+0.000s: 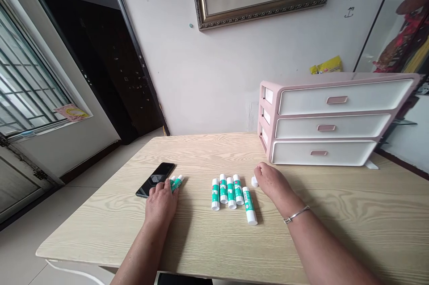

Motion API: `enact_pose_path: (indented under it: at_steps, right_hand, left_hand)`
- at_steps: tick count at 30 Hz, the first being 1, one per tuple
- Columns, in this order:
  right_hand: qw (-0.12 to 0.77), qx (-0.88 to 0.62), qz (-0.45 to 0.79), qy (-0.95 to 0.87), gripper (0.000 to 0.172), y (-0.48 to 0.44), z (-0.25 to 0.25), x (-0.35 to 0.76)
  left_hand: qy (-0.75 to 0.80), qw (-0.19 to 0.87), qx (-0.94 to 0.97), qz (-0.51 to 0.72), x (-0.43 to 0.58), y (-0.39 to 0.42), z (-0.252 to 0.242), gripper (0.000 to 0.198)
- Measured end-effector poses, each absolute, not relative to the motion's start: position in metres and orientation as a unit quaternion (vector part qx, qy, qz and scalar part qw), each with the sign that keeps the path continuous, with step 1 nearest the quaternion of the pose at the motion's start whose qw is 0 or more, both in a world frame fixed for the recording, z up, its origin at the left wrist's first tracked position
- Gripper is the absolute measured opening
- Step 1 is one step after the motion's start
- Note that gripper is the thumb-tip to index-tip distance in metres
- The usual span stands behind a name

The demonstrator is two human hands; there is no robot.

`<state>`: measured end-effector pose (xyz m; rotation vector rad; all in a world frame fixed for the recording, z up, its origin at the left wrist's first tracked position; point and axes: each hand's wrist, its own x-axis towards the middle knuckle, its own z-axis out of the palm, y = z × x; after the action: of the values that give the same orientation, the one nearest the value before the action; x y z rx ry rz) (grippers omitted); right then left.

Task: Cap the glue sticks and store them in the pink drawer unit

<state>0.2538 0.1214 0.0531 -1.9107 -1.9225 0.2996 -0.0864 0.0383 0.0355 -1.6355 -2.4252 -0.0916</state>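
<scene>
My left hand rests at the left of the table, its fingers closed over green-and-white glue sticks; two ends poke out past the fingertips. Just beyond it lies a black phone, screen up. On the right, my right hand is curled into a fist near the drawer unit. A white end of a glue stick shows at its left side, while the fingers hide the rest. Between the hands several glue sticks lie side by side, and a longer-looking one is nearest my right hand.
A pink-and-white drawer unit stands at the table's back right, with a yellow packet behind its top. The wooden table meets the wall below a framed picture. A dark doorway is at left.
</scene>
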Motion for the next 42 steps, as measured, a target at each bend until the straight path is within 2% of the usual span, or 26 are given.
enact_pose_path:
  at_steps: [19, 26, 28, 31, 35, 39, 42]
  right_hand:
    - [0.19, -0.724, 0.108, -0.654, 0.037, 0.118, 0.065, 0.261]
    - [0.174, -0.729, 0.122, -0.65, 0.033, 0.117, 0.065, 0.266]
    - [0.18, -0.722, 0.134, -0.654, 0.034, 0.119, 0.059, 0.269]
    - [0.193, -0.708, 0.152, -0.662, 0.037, 0.123, 0.051, 0.274]
    - [0.186, -0.692, 0.174, -0.675, 0.038, 0.123, 0.046, 0.276]
    - [0.159, -0.676, 0.171, -0.699, 0.034, 0.12, 0.043, 0.272]
    - [0.146, -0.659, 0.164, -0.72, 0.033, 0.119, 0.04, 0.269]
  left_hand:
    - [-0.834, 0.143, -0.53, -0.061, -0.097, 0.041, 0.037, 0.059]
    - [-0.795, 0.215, -0.542, -0.168, -0.08, 0.032, 0.045, 0.053]
    - [-0.777, 0.17, -0.572, -0.2, -0.074, 0.033, 0.044, 0.049]
    - [-0.736, 0.028, -0.636, -0.23, -0.061, 0.037, 0.039, 0.047]
    - [-0.686, -0.119, -0.686, -0.21, -0.034, 0.041, 0.036, 0.056]
    - [-0.683, -0.159, -0.693, -0.168, -0.008, 0.046, 0.043, 0.059]
    - [-0.685, -0.153, -0.695, -0.156, 0.004, 0.05, 0.047, 0.052]
